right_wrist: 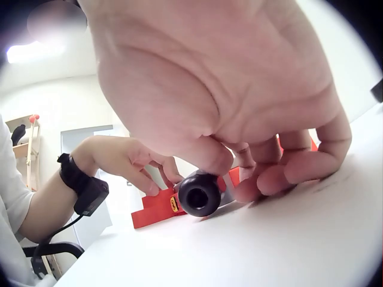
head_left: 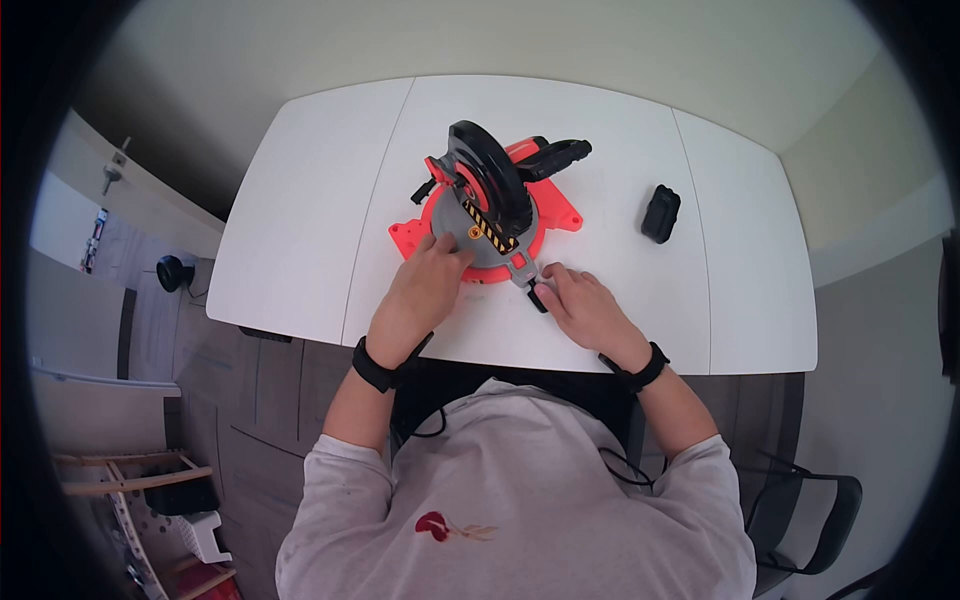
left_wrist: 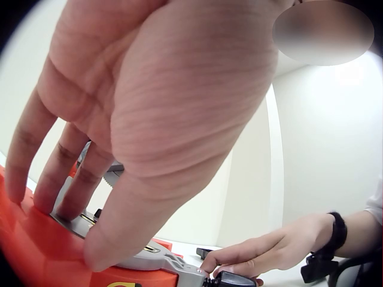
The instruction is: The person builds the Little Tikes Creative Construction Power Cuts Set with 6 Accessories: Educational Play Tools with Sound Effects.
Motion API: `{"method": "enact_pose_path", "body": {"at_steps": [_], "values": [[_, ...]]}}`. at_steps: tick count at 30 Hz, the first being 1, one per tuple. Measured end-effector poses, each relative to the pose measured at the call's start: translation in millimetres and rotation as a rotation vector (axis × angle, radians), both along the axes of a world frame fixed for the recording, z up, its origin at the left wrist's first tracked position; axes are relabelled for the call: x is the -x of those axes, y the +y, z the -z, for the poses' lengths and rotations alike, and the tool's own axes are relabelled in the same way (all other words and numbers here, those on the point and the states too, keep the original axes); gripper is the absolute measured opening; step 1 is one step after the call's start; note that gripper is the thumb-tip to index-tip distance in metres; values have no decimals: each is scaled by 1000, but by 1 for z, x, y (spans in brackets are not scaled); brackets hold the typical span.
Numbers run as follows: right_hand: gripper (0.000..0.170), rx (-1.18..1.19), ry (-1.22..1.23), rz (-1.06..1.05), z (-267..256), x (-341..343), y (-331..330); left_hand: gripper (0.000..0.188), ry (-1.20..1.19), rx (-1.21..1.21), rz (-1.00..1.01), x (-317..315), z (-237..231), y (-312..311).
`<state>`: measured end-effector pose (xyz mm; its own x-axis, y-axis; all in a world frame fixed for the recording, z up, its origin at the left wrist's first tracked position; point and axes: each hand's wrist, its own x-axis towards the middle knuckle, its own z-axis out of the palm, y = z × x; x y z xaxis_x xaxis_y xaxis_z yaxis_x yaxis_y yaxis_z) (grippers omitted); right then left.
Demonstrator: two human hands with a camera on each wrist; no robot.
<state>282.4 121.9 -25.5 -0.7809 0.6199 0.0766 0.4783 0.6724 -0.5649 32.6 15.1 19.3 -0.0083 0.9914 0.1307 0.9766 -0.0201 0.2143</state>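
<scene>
A toy mitre saw (head_left: 485,215) stands on the white table, with a red and grey round base, a black blade guard and a black rear handle. A yellow-and-black striped strip lies across its turntable. My left hand (head_left: 422,290) rests on the near left of the base, its fairly straight fingers (left_wrist: 51,173) touching the red rim and its thumb at the front edge. A black knob (right_wrist: 199,195) sticks out from the front arm. Beside it is my right hand (head_left: 590,310), thumb against the knob and fingertips (right_wrist: 275,179) down by the tabletop.
A small black case-like object (head_left: 660,214) lies on the white table (head_left: 620,320) to the right of the saw. A black chair (head_left: 820,520) stands at the lower right. A wooden rack (head_left: 130,485) is on the floor at lower left.
</scene>
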Motion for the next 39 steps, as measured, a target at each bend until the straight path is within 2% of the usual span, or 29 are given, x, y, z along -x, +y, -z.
{"method": "enact_pose_path", "body": {"at_steps": [5, 8, 14, 17, 20, 22, 29, 32, 35, 39], "values": [[37, 61, -69, -76, -10, -3, 5, 24, 8, -12, 2, -2, -5, 0], [40, -50, -48, -41, -1, 0, -1, 24, -3, -4, -14, -1, 1, 1], [39, 16, -203, 61, -12, 7, -8, 24, 8, 1, -13, -3, -6, 3], [38, 32, -209, 84, -18, 9, -12, 24, 14, 19, 6, -3, -7, 2], [40, 14, -62, 79, 2, 7, -8, 30, -8, -29, 31, -1, -1, 0], [39, -5, -82, 42, 8, 5, -5, 30, -2, -18, 30, -1, -3, 1], [34, 73, -56, 103, -23, 9, -14, 29, -5, -24, 29, -1, -4, -1], [36, -8, 2, 116, -1, 11, -9, 24, -6, -4, 2, -2, -6, 0], [40, 124, -171, 64, -12, 9, -5, 24, -2, -7, 10, -1, -6, 1], [37, 101, -89, 89, -18, 9, -10, 24, 7, -6, -1, -1, -4, 1]]}}
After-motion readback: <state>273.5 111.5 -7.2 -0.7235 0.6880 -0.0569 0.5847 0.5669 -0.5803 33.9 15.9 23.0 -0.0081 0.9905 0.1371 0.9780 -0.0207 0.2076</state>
